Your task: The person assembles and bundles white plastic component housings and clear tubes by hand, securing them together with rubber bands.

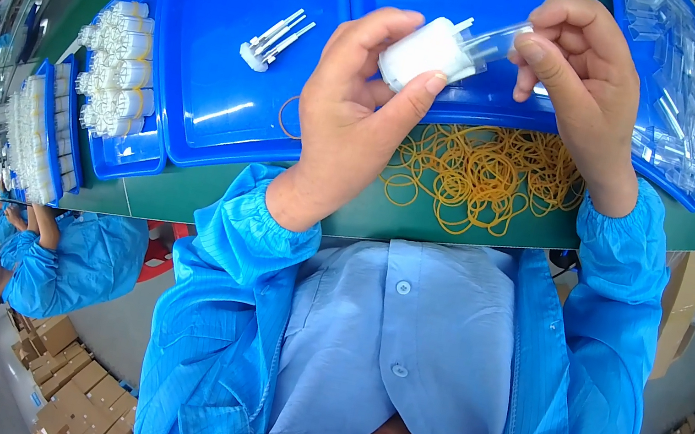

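We hold a white bundle of plastic parts in our left hand, thumb and fingers pinching it above the blue tray. Our right hand pinches a clear plastic sleeve touching the bundle's right end. Yellow rubber bands lie heaped near us on the green table, just beneath both hands.

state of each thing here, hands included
left hand: closed around white bundle
right hand: pinching clear sleeve at the bundle's end
rubber bands: loose heap on the table
small white piece: lying alone in blue tray
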A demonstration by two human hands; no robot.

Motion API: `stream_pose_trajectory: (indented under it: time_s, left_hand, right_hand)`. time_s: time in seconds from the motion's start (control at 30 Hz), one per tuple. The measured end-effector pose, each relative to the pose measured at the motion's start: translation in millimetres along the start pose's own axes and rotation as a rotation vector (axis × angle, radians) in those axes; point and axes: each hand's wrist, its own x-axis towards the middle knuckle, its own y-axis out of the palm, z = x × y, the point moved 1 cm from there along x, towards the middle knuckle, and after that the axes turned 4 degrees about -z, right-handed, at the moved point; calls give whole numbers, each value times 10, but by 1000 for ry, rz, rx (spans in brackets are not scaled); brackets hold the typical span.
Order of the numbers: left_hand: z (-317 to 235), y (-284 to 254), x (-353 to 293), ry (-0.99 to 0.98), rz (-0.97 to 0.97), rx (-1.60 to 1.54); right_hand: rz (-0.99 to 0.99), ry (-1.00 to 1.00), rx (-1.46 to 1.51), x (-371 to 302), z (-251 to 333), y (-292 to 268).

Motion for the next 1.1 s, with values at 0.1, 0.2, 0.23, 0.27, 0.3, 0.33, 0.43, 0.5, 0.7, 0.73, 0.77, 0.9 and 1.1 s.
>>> stream_pose_trajectory:
  time_s: [0.1,0.2,0.23,0.27,0.3,0.33,0.43,0.5,0.7,0.73,0.77,0.9,1.1]
  left_hand:
    - [-38,26,-18,-189,5,-157]
    - [3,79,2,-308,16,-248]
    - [6,80,10,-346,2,-326]
    - [9,81,15,-384,-11,-405]
    - [4,24,-7,-378,-37,-398]
    - [-4,17,-17,-395,-38,-420]
    - [-21,42,-13,-437,-9,-452]
    - [-47,45,-12,-457,4,-456]
    - [-56,56,-31,-493,23,-481]
    - [-44,55,-32,-493,9,-497]
    - [-38,53,-32,-493,-5,-512]
    - [-67,66,-32,-505,-24,-530]
    - [-59,54,-39,-519,12,-550]
  right_hand:
    - [-1,-71,-71,30,-35,36]
    - [-121,-775,-111,458,-361,192]
    - [-191,-1409,-87,575,-343,302]
    - [-190,-1409,-87,415,-195,248]
    - [5,-963,-471,207,255,320]
    - [179,-480,-828,86,477,324]
    - [177,-521,-901,70,482,323]
    - [169,-523,-915,69,464,332]
    - [166,-503,-934,85,447,376]
    - [147,-501,-924,83,438,384]
    - [129,-500,-914,85,434,391]
    - [119,-503,-902,188,222,426]
    - [-169,-1292,-273,334,-188,424]
